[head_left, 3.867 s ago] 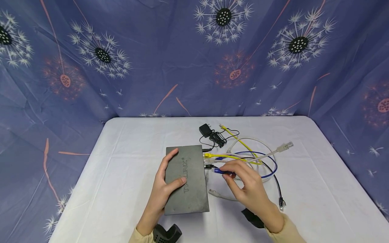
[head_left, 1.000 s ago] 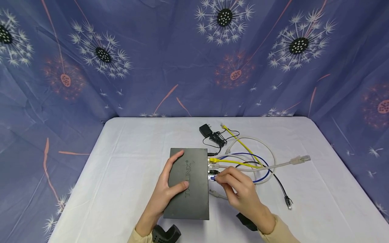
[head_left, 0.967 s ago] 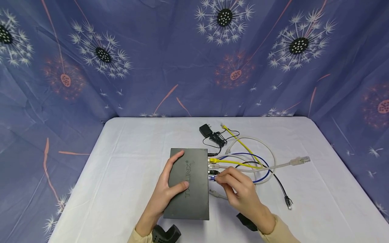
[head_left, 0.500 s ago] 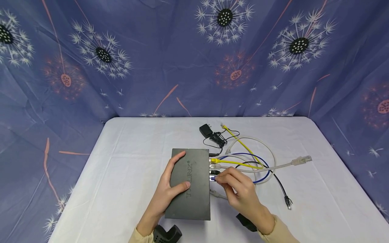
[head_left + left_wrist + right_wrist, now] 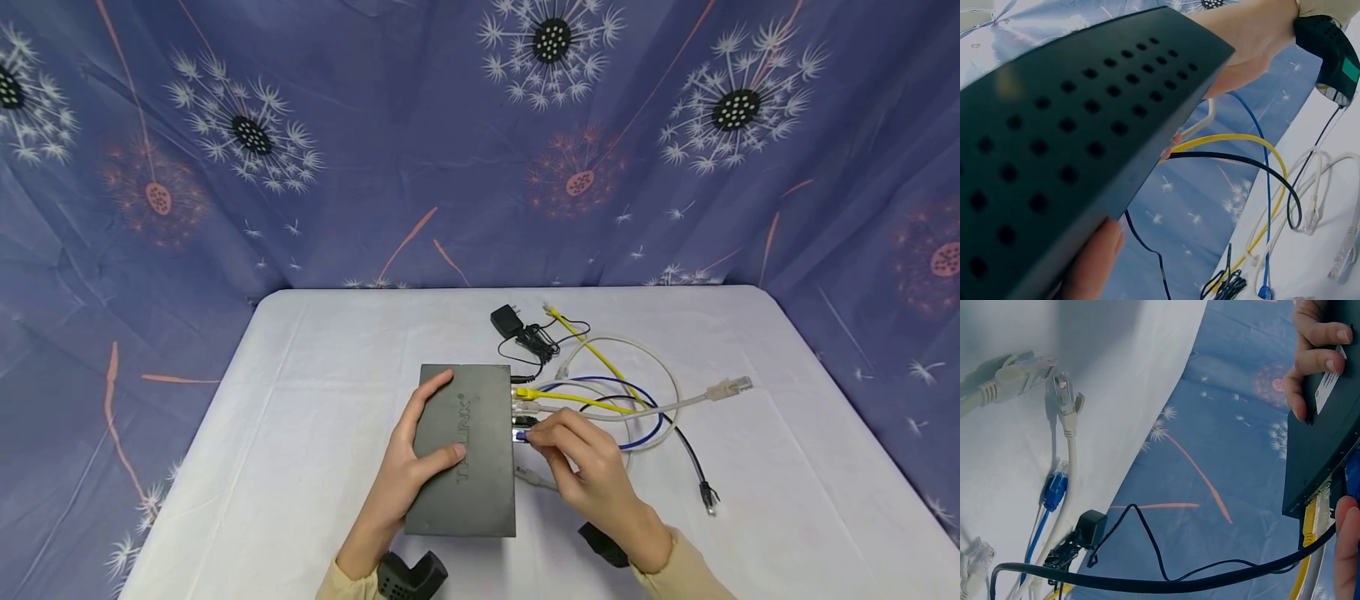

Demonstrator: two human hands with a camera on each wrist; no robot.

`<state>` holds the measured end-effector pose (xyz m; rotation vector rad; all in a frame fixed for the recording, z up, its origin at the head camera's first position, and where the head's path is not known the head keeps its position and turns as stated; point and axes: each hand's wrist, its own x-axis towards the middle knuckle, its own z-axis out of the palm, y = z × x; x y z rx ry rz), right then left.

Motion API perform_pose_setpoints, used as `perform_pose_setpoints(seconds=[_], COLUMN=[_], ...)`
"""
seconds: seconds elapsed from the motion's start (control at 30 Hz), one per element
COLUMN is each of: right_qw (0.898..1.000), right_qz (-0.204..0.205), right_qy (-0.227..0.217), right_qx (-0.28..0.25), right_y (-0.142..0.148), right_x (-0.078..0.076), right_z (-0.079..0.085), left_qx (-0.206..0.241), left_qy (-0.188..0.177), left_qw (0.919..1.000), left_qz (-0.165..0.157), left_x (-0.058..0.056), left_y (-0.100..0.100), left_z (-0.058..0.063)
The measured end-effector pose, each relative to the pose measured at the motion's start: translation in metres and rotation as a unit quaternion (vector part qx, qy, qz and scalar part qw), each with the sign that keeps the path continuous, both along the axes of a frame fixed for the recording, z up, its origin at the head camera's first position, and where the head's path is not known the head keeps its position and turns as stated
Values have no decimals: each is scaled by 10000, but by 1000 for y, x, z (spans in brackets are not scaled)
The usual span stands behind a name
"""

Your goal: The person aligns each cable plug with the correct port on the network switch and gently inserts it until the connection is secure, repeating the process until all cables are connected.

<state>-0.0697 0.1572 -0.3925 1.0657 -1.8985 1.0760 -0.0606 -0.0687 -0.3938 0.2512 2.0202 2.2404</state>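
Note:
A dark grey TP-LINK network switch [image 5: 483, 500] is held up over the table by my left hand [image 5: 405, 467], thumb on its top and fingers curled underneath. Its vented face [image 5: 1079, 131] fills much of the left wrist view. At the port side, my right hand [image 5: 592, 467] pinches a blue Ethernet plug [image 5: 521, 436], its clear tip right at a port. Farther along the same side sit a black plug [image 5: 525, 422], a grey plug [image 5: 527, 407], a yellow plug [image 5: 525, 392] and the thin black power lead [image 5: 522, 379].
Right of the switch, the cables lie in loops on the white table [image 5: 315, 400]. Loose ends include a grey plug [image 5: 729, 388], a black plug [image 5: 708, 498] and a yellow cable's plug [image 5: 551, 309]. A black power adapter [image 5: 506, 321] with bundled cord lies behind.
Since the earliest frame, the blue plug has moved left up to the switch's port side, while the switch has shifted slightly right. Over the last second both hands barely moved; the loose grey end drifted left.

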Motion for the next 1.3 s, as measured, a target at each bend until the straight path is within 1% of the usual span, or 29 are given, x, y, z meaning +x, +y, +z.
perform_pose_setpoints(seconds=[0.3, 0.63, 0.8, 0.93, 1.1, 1.3], right_qw=[9994, 9979, 9976, 9972, 9949, 9913], right_qz=[-120, -321, -431, -595, -933, -1285], right_qy=[-319, -554, -536, -448, -370, -250], right_qx=[1, 35, 35, 26, 8, -133], right_y=[1, 5, 12, 21, 35, 50], right_x=[-1, 0, -1, -2, -1, 1], right_z=[-5, -8, -9, -8, -8, -4], left_qx=[318, 312, 327, 318, 233, 301], left_qy=[-16, 24, 70, 88, 54, 49], left_qw=[9995, 9992, 9990, 9988, 9988, 9987], left_qz=[68, 230, 290, 357, 419, 410], left_x=[-3, -4, -5, -6, -7, -8], left_y=[0, 1, -2, -6, -9, -10], left_z=[-3, -6, -5, -4, -4, -3])
